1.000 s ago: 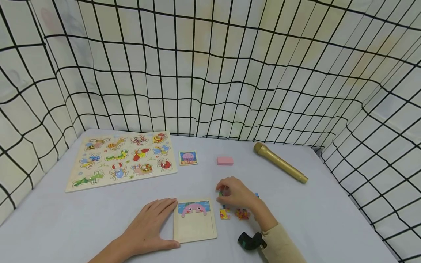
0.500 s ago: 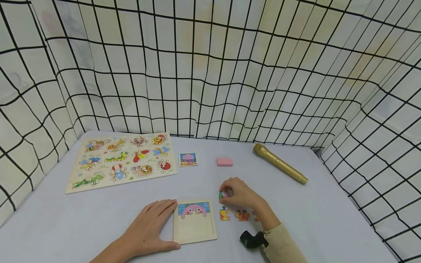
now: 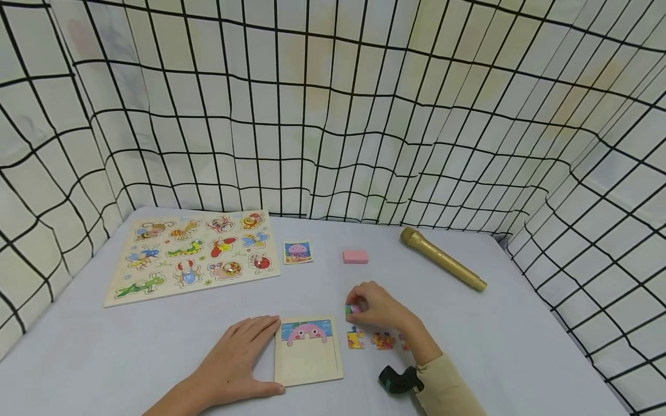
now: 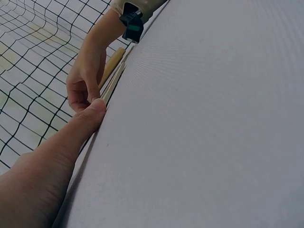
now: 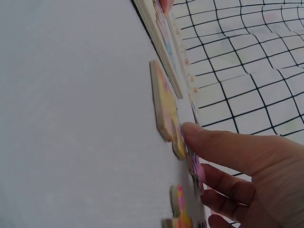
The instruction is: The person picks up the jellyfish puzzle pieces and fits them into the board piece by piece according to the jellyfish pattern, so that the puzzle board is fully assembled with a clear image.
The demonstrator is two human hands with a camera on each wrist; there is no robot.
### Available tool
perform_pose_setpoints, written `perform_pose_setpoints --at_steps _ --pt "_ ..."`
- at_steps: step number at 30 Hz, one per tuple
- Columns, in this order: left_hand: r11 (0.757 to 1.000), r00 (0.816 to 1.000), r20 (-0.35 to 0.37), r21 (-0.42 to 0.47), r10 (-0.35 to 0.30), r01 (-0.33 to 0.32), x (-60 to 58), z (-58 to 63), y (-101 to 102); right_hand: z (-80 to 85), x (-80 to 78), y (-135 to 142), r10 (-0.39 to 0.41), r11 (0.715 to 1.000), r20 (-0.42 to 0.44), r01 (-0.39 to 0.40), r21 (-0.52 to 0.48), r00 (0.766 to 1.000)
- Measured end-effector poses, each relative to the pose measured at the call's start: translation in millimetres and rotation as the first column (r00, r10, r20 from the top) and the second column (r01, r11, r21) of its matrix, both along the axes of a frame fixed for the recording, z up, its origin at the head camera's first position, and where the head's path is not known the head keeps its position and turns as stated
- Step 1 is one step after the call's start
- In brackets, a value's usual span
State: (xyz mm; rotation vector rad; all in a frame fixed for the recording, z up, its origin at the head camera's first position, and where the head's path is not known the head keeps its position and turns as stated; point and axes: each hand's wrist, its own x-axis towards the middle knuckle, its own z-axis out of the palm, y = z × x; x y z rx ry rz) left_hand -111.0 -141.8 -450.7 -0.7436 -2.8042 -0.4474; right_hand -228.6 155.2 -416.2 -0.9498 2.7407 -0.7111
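Note:
My left hand (image 3: 236,361) rests against the left side of a small wooden puzzle tray (image 3: 312,370), thumb at the near corner and fingertips at the far one. Across the tray's top lies a pink face with blue around it; bare wood shows below. To the right, the thumb and fingers of my right hand (image 3: 382,309) pinch a green-and-pink puzzle piece (image 3: 352,310), partly covered by the fingers. Just nearer lie a yellow puzzle piece (image 3: 356,338) and a red-orange puzzle piece (image 3: 384,341). Another piece (image 3: 404,342) is partly hidden by my right wrist.
A wooden insect puzzle board (image 3: 198,254) lies at the back left. Beside it are a small jellyfish picture card (image 3: 298,252), a pink block (image 3: 355,256) and a gold microphone (image 3: 442,259). Black-lined netting (image 3: 333,115) surrounds the table. A black wrist device (image 3: 398,379) sits at my right cuff.
My right hand has shifted slightly to the right, and more of the pinched puzzle piece shows. A blue bit seen beyond the wrist is now hidden. My left hand and the tray stay put.

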Motion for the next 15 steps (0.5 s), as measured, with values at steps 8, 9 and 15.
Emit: perform_pose_setpoints --at_steps 8,9,15 --pt "1.000 1.000 -0.009 0.001 0.000 0.000 0.3 -0.3 -0.4 -0.6 -0.7 -3.1 0.029 0.998 0.038 -0.027 -0.057 0.999" --pt "1.000 1.000 -0.011 0.000 0.000 0.000 0.2 -0.4 -0.4 -0.6 -0.6 -3.3 0.033 0.997 0.041 -0.030 -0.065 0.999" --pt "1.000 1.000 -0.022 0.000 -0.002 0.002 -0.4 -0.1 0.1 0.2 1.6 -4.0 0.066 0.992 0.042 -0.061 -0.108 0.997"
